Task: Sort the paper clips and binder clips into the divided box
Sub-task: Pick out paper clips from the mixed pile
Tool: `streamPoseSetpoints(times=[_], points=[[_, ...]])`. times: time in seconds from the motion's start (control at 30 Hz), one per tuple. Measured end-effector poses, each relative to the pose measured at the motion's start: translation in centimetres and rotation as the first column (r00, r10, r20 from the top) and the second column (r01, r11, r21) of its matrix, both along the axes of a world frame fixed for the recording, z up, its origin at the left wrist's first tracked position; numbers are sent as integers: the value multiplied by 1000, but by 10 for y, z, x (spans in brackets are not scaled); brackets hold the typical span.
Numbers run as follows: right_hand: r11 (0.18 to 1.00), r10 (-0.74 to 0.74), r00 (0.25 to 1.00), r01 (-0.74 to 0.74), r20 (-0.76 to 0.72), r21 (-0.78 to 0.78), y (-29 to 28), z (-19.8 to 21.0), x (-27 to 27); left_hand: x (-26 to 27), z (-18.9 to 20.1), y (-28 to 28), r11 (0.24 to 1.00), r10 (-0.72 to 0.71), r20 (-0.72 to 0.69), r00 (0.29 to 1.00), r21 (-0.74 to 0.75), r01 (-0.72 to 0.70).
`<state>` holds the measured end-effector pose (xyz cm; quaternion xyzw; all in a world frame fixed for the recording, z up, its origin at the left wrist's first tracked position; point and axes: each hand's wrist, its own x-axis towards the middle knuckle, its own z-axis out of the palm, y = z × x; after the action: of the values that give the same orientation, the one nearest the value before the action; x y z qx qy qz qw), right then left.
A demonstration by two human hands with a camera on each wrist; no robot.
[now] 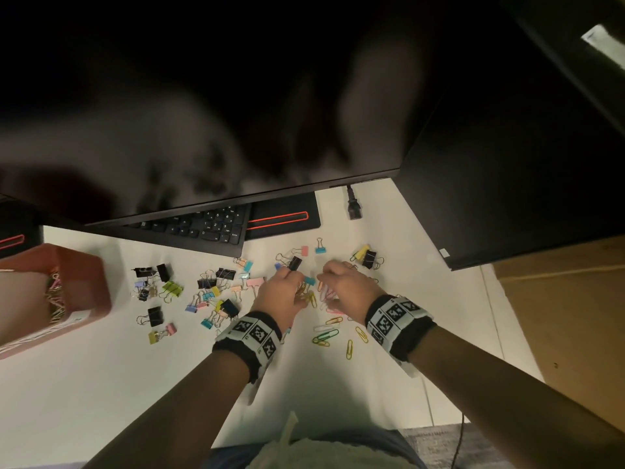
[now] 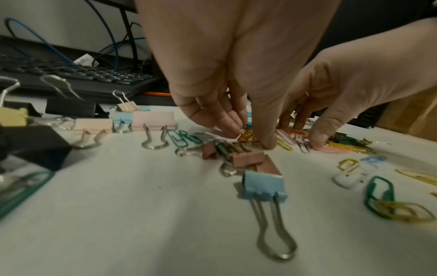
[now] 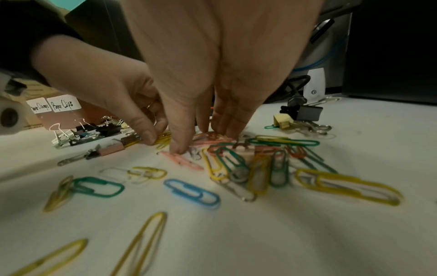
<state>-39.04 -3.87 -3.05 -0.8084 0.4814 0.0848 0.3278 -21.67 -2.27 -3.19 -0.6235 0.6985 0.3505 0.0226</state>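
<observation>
My left hand (image 2: pixel 236 74) pinches gold wire paper clips (image 2: pixel 247 137) against the white surface (image 2: pixel 141 214); my right hand (image 3: pixel 212 74) pinches a pink plastic-coated clip (image 3: pixel 182 160) just beside it. Folded-metal binder clips (image 1: pixel 216 282) lie scattered to the left. The brown divided box (image 1: pixel 91 282) sits far left, its labels (image 3: pixel 62 105) handwritten "Paper Clips" and "Paper Clamps".

Both forearms are bare to the wrist. Each wrist carries a black fabric band (image 1: pixel 248 336) wrapped with a white strip printed with square black-and-white code markers; the band on the right wrist (image 1: pixel 399 321) matches it. A thin ring (image 3: pixel 150 105) circles one finger of the left hand (image 1: pixel 282 289). Lower down, a pale garment and blue trousers (image 1: pixel 389 441) show at the waist.
</observation>
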Motion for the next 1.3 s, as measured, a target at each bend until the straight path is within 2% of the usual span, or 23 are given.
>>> streamPoseSetpoints(times=[0.3,0.5,0.67,0.97,1.2,1.3], points=[[997,-82,993,80,86,21,-2,-4,3,5,-7,-4,997,56,-57,997,-43,-59],[999,-35,999,34,18,23,3,-7,2,2,-5,0,998,61,-23,998,10,-61],[999,-48,999,48,11,18,-5,-8,10,-2,-5,-1,994,77,-5,997,-76,-77],[996,-42,984,54,-173,69,-14,-7,23,3,-2,-13,999,9,48,999,33,-10],[992,-63,988,78,-138,101,-14,0,23,9,3,-15,996,84,-95,992,39,-80],[982,-123,987,137,-105,133,-16,1,24,13,7,-16,995,98,-122,988,46,-93]])
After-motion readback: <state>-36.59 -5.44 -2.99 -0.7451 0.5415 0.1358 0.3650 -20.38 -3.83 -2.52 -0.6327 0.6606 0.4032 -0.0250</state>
